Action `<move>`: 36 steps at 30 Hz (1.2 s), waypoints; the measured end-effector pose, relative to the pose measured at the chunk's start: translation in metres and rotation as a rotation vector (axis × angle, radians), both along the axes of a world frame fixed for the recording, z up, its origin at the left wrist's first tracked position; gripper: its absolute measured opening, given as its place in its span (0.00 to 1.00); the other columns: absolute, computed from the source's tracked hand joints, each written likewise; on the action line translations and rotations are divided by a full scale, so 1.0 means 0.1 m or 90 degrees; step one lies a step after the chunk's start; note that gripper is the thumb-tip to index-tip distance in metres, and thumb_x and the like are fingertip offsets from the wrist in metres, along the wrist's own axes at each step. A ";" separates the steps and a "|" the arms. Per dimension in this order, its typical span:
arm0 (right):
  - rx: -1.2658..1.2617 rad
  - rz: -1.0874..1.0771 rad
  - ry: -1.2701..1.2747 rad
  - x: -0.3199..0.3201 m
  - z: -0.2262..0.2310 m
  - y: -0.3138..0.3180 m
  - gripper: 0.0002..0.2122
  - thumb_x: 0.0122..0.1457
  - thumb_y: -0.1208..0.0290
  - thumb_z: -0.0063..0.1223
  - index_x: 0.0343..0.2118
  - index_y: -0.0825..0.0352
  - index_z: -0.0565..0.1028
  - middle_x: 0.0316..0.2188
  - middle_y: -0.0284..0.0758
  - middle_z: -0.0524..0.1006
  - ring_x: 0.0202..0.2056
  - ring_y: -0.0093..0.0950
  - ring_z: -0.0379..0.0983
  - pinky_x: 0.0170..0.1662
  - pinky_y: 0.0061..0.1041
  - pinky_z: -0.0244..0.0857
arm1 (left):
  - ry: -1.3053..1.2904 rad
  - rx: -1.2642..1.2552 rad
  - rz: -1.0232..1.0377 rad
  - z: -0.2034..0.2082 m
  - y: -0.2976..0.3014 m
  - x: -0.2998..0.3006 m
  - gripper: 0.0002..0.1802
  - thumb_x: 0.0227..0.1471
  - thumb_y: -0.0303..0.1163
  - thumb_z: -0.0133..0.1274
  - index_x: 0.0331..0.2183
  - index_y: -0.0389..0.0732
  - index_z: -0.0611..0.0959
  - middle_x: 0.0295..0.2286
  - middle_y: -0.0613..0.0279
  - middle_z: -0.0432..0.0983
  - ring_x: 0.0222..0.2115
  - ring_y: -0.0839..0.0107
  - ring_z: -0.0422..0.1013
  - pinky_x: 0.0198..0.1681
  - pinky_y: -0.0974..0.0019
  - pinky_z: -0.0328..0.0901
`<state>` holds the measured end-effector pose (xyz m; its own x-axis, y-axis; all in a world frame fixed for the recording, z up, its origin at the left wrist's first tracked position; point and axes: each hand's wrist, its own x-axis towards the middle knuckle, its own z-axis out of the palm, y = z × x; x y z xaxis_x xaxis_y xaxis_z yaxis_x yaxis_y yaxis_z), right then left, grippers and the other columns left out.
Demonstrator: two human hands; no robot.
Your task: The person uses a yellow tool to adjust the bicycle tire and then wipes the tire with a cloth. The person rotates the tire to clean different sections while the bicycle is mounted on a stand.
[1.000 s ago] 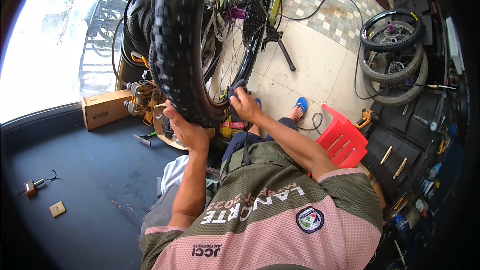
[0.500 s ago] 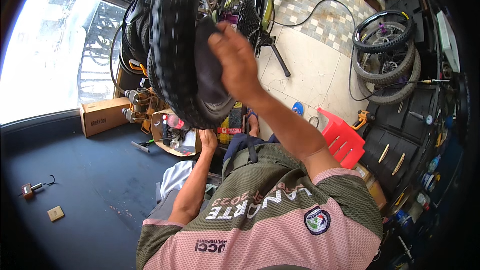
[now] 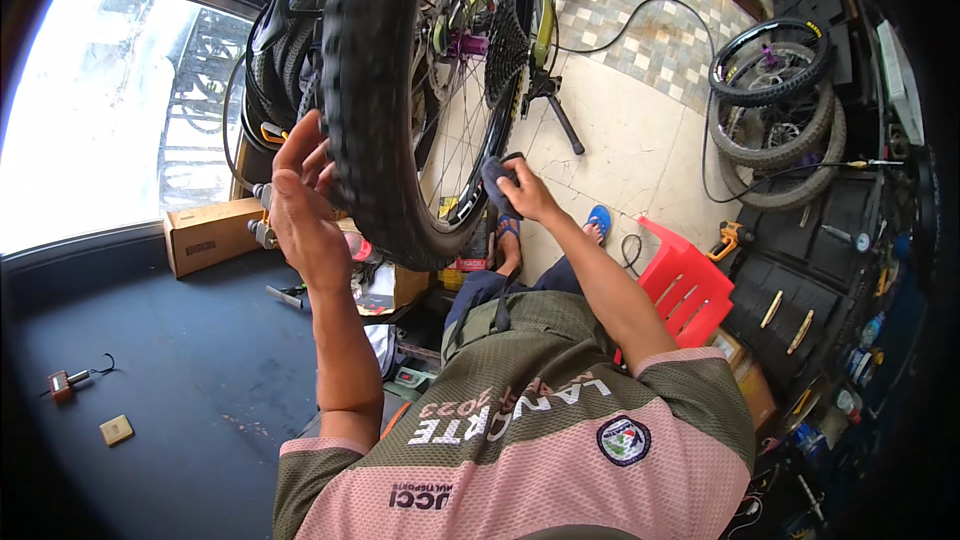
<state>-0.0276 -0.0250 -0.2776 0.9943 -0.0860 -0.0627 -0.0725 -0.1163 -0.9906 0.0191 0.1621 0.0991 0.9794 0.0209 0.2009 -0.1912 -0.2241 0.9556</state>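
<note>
A knobbly black bicycle tyre (image 3: 375, 90) fills the upper middle, mounted on the wheel of a yellow-green bicycle frame (image 3: 545, 10). Through the spokes show a purple hub (image 3: 468, 45) and a black cassette (image 3: 507, 50). My left hand (image 3: 308, 215) is raised beside the tyre's left side, fingers apart and slightly curved; whether the fingertips touch the tread I cannot tell. On the wheel's other side, my right hand (image 3: 535, 195) grips a dark grey cloth (image 3: 498, 187) against or close to the rim's lower right.
A cardboard box (image 3: 210, 235) and an open carton (image 3: 390, 290) stand left and below the wheel. A red plastic chair (image 3: 685, 280) is at my right. Loose wheels (image 3: 775, 130) are stacked at the far right. A black stand leg (image 3: 565, 125) reaches onto the floor.
My right hand has moved down and right with the cloth, from the tyre's side to the rim's lower right. My left hand has risen from below the tyre to its left side.
</note>
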 end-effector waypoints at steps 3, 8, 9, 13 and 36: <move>-0.093 0.071 0.060 0.04 -0.12 0.29 0.20 0.66 0.55 0.50 0.51 0.67 0.69 0.42 0.55 0.80 0.46 0.54 0.78 0.48 0.47 0.71 | -0.047 0.147 0.113 -0.08 -0.28 -0.07 0.52 0.68 0.69 0.32 0.62 0.25 0.70 0.54 0.47 0.73 0.54 0.61 0.69 0.61 0.60 0.58; -0.080 0.135 0.027 -0.10 0.47 0.65 0.15 0.67 0.60 0.46 0.47 0.67 0.67 0.31 0.57 0.79 0.37 0.61 0.76 0.40 0.57 0.68 | -0.023 0.203 0.155 -0.28 -0.14 -0.23 0.49 0.69 0.67 0.34 0.59 0.23 0.70 0.50 0.47 0.75 0.50 0.62 0.69 0.59 0.62 0.59; -0.030 0.128 0.011 -0.15 0.55 0.69 0.13 0.67 0.62 0.45 0.45 0.67 0.66 0.28 0.58 0.77 0.36 0.62 0.75 0.38 0.58 0.66 | -0.028 0.207 0.162 -0.34 -0.12 -0.24 0.48 0.69 0.66 0.34 0.59 0.23 0.70 0.49 0.47 0.76 0.50 0.62 0.69 0.59 0.62 0.59; 0.054 0.157 -0.018 -0.12 1.10 0.68 0.11 0.67 0.64 0.45 0.42 0.67 0.66 0.26 0.57 0.75 0.34 0.61 0.74 0.37 0.54 0.65 | -0.077 0.165 0.250 -0.79 -0.02 -0.33 0.46 0.70 0.64 0.35 0.58 0.23 0.70 0.51 0.47 0.74 0.51 0.61 0.70 0.60 0.63 0.59; 0.690 -0.109 -0.223 0.88 3.14 -0.93 0.14 0.72 0.62 0.47 0.53 0.66 0.72 0.44 0.37 0.81 0.44 0.27 0.81 0.49 0.28 0.76 | 0.178 0.199 0.015 -2.56 1.38 -0.89 0.13 0.65 0.26 0.52 0.49 0.32 0.82 0.42 0.61 0.82 0.47 0.72 0.74 0.53 0.65 0.67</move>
